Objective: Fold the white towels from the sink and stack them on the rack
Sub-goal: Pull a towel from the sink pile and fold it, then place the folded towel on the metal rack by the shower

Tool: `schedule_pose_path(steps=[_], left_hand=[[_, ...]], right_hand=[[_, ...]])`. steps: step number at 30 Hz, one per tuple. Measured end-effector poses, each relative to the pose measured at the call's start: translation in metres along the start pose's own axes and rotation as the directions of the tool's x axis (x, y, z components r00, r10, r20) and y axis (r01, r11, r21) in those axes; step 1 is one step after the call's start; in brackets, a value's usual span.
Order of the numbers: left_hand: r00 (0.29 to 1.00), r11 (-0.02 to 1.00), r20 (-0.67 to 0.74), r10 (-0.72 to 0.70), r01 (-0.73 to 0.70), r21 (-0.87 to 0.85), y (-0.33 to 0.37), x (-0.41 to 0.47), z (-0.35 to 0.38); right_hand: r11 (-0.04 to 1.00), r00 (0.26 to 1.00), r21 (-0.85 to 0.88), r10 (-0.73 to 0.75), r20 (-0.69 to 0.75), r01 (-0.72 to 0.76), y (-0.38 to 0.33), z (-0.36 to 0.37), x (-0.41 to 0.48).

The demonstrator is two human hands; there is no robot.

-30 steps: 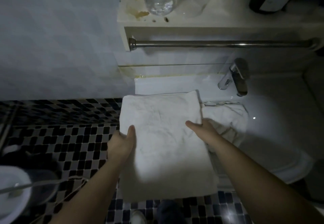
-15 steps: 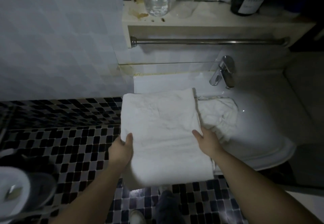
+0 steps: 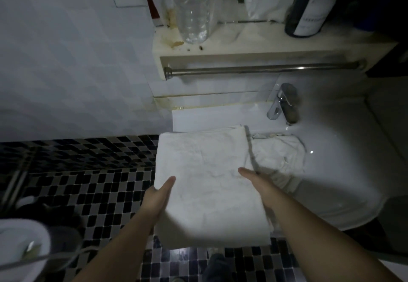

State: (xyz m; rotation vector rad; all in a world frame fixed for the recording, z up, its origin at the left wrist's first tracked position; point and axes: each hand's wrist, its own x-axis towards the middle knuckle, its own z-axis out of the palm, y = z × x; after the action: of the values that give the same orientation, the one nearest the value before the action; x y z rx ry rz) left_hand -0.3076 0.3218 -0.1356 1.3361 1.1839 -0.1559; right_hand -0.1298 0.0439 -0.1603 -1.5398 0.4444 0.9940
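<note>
Beside sink [image 3: 344, 171], left hand [image 3: 157, 196] and right hand [image 3: 259, 185] pinch folded towel [image 3: 205, 166], thumbs atop.

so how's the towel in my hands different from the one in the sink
The folded towel is a flat rectangle; the crumpled towel is bunched and wrinkled. The folded towel is held by the left hand and right hand; the crumpled towel lies in the sink. Both are white.

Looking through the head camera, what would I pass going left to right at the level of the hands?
Black-and-white floor tiles → left hand → folded towel, gripped by both hands → right hand → crumpled towel → sink, in which the crumpled towel lies.
</note>
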Motion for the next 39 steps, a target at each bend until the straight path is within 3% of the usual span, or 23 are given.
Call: schedule_pose_path(steps=[2, 5, 15, 18, 22, 27, 29, 33, 37, 39], left_hand=[[0.999, 0.999, 0.011, 0.032, -0.032, -0.008, 0.014, -0.006, -0.003], [0.992, 0.991, 0.008, 0.13, -0.13, 0.022, 0.044, -0.016, -0.003], [0.893, 0.907, -0.163, 0.421, -0.418, 0.054, 0.163, -0.049, 0.0], [0.883, 0.883, -0.068, 0.465, -0.468, -0.032, 0.19, -0.047, -0.008], [0.927, 0.934, 0.112, 0.358, -0.358, -0.016, 0.211, -0.036, -0.008], [0.938, 0.946, 0.266, 0.225, -0.275, 0.171, 0.234, -0.017, 0.003], [0.917, 0.952, 0.346, 0.197, -0.264, 0.157, 0.243, -0.015, 0.009], [0.83, 0.978, 0.529, 0.177, -0.21, 0.001, 0.254, -0.017, 0.033], [0.763, 0.96, 0.617, 0.193, -0.276, 0.04, 0.251, -0.032, 0.063], [0.768, 0.947, 0.596, 0.234, -0.32, 0.04, 0.247, -0.037, 0.075]], right_hand=[[0.998, 0.991, -0.001, 0.067, 0.115, -0.067, -0.02, -0.001, -0.01], [0.999, 0.984, -0.038, 0.038, 0.173, -0.032, -0.056, -0.001, -0.021], [0.938, 0.938, -0.05, -0.34, 0.071, 0.344, -0.175, -0.007, -0.066], [0.909, 0.907, -0.021, -0.412, 0.092, 0.415, -0.191, -0.009, -0.084], [0.88, 0.883, -0.08, -0.463, 0.074, 0.468, -0.195, -0.018, -0.111], [0.839, 0.851, -0.228, -0.52, -0.072, 0.494, -0.182, -0.027, -0.145], [0.862, 0.851, -0.238, -0.493, -0.182, 0.449, -0.166, -0.03, -0.158], [0.883, 0.796, 0.027, -0.409, -0.446, 0.469, -0.118, -0.024, -0.18], [0.735, 0.713, 0.366, -0.222, -0.665, 0.571, -0.073, -0.007, -0.211], [0.677, 0.687, 0.435, -0.147, -0.711, 0.594, -0.054, 0.001, -0.223]])
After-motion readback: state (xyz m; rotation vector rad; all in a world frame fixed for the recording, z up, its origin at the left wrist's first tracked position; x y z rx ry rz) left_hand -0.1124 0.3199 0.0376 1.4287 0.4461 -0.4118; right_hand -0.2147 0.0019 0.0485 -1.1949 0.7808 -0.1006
